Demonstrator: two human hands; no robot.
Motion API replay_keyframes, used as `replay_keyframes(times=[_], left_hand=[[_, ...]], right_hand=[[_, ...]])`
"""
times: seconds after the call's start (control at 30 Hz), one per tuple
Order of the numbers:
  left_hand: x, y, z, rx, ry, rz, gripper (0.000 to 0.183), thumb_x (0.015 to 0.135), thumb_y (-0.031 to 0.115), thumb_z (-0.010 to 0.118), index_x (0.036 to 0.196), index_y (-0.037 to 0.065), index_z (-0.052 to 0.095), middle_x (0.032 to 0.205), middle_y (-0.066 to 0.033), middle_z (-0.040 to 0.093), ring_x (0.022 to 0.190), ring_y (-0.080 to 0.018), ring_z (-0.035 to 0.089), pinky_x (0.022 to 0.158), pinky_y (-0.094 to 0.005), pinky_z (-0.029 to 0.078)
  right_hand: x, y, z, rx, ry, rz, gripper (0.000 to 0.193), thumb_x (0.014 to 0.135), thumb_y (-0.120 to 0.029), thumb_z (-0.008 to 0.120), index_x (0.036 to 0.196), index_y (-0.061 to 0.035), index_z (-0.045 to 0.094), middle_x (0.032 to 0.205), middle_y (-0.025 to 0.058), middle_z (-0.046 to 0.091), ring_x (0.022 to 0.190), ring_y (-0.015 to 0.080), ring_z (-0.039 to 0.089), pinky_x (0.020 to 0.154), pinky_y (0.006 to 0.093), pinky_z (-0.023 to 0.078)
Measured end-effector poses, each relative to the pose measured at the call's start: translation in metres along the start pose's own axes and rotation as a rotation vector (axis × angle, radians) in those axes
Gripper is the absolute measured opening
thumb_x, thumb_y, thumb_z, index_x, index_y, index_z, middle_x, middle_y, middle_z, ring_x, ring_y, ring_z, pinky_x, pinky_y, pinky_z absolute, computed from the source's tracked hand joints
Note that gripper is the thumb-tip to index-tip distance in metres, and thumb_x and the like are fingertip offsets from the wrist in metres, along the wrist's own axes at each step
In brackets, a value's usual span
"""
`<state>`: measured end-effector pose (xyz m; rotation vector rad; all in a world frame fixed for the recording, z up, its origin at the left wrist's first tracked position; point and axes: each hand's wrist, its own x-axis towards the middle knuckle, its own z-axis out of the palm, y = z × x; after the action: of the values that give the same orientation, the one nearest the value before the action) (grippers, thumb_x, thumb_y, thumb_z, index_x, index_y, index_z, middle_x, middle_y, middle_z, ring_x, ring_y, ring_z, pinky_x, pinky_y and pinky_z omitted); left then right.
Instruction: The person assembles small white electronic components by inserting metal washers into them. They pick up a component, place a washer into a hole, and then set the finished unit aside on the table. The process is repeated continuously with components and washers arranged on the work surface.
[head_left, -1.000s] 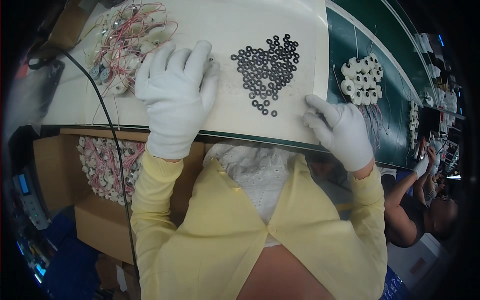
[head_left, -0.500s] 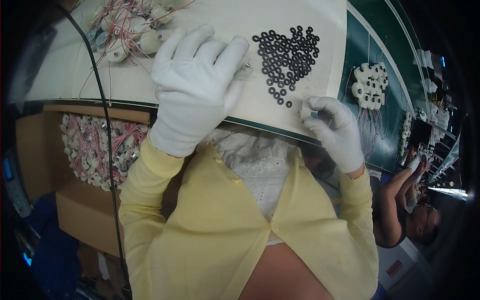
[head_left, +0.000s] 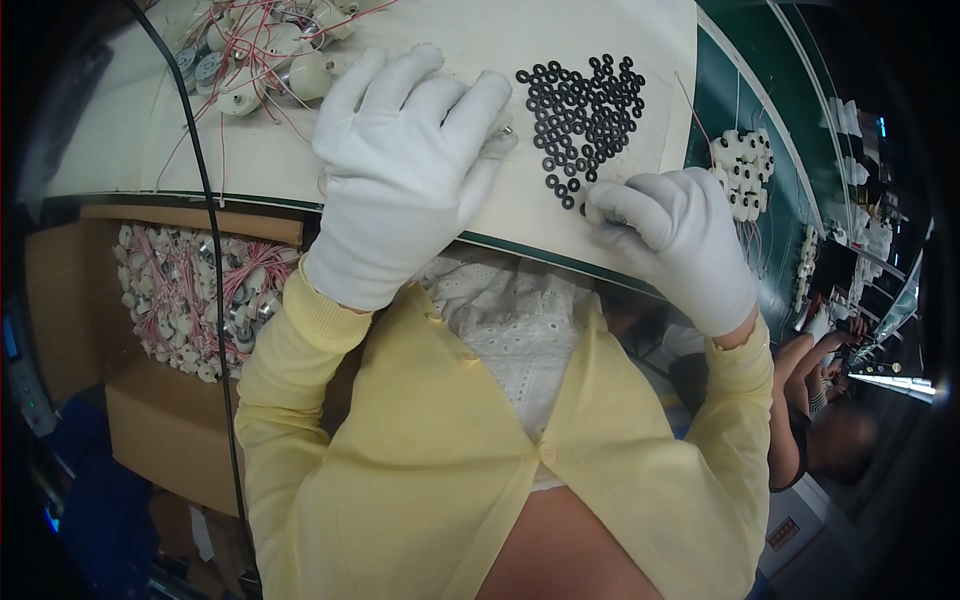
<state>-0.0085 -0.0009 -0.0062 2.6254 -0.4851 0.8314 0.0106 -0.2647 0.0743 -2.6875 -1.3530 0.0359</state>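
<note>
My left hand, in a white glove, is bent over the near part of the worktable. A short metal shaft tip pokes out between its thumb and forefinger; the glove hides the rest of that part. To the right, my gloved right hand is closed, its fingertips pressed together at the near edge of a group of small black rings. Whatever is in those fingers is hidden. The rings lie flat in one loose layer, between and beyond both hands.
White motor-like parts with red and white wires are heaped at the far left. A cardboard box below holds more. A black cable hangs at left. White parts stand on a green surface at right, with a person beyond.
My right hand has turned over and moved in to the rings' near edge; the small white part seen in its fingers before is now hidden. My left hand keeps its pose.
</note>
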Motion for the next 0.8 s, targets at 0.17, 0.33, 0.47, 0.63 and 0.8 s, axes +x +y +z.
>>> replay_keyframes(times=[0.17,0.33,0.47,0.63,0.8], left_hand=[[0.0,0.002,-0.002,0.015,-0.008,-0.01,0.045,0.082,0.028,0.083,0.125,0.016,0.074,0.103,-0.0045,0.07,0.113,-0.0298,0.065,0.108,-0.0475,0.045],[0.004,-0.001,0.002,-0.005,0.089,0.036,0.034,0.079,0.026,0.081,0.11,0.013,0.073,0.092,-0.007,0.072,0.103,-0.0313,0.069,0.098,-0.0482,0.05],[0.003,-0.001,0.001,0.001,0.078,0.042,0.036,0.079,0.026,0.082,0.112,0.013,0.074,0.094,-0.0073,0.072,0.104,-0.0319,0.069,0.098,-0.0485,0.049],[0.002,-0.001,-0.003,0.012,-0.015,0.029,0.042,0.084,0.024,0.082,0.124,0.013,0.075,0.104,-0.0057,0.071,0.113,-0.0318,0.066,0.106,-0.0488,0.046],[0.001,-0.004,-0.003,0.009,-0.024,0.079,0.043,0.087,0.022,0.08,0.128,0.012,0.071,0.107,-0.007,0.071,0.114,-0.0342,0.066,0.107,-0.0519,0.046]], right_hand=[[-0.011,0.002,-0.015,-0.122,-0.12,0.001,0.033,0.079,-0.016,0.08,0.11,-0.0182,0.069,0.087,-0.0029,0.067,0.073,0.0217,0.062,0.072,0.037,0.045],[-0.012,-0.003,-0.012,-0.264,-0.11,-0.029,0.026,0.082,-0.018,0.076,0.106,-0.017,0.067,0.076,-0.0005,0.058,0.07,0.0214,0.058,0.07,0.0367,0.044],[-0.008,0.003,-0.012,-0.239,-0.146,-0.055,0.023,0.083,-0.02,0.075,0.104,-0.0159,0.067,0.071,0.0002,0.052,0.069,0.022,0.057,0.069,0.0368,0.043],[-0.013,0.008,-0.007,-0.124,-0.217,0.023,0.027,0.085,-0.022,0.076,0.11,-0.0131,0.069,0.08,0.0032,0.064,0.074,0.0255,0.065,0.065,0.0391,0.047],[-0.042,0.014,-0.006,0.48,0.187,0.373,0.031,0.096,-0.029,0.074,0.117,-0.0077,0.069,0.103,0.0094,0.075,0.079,0.0247,0.071,0.063,0.0337,0.05]])
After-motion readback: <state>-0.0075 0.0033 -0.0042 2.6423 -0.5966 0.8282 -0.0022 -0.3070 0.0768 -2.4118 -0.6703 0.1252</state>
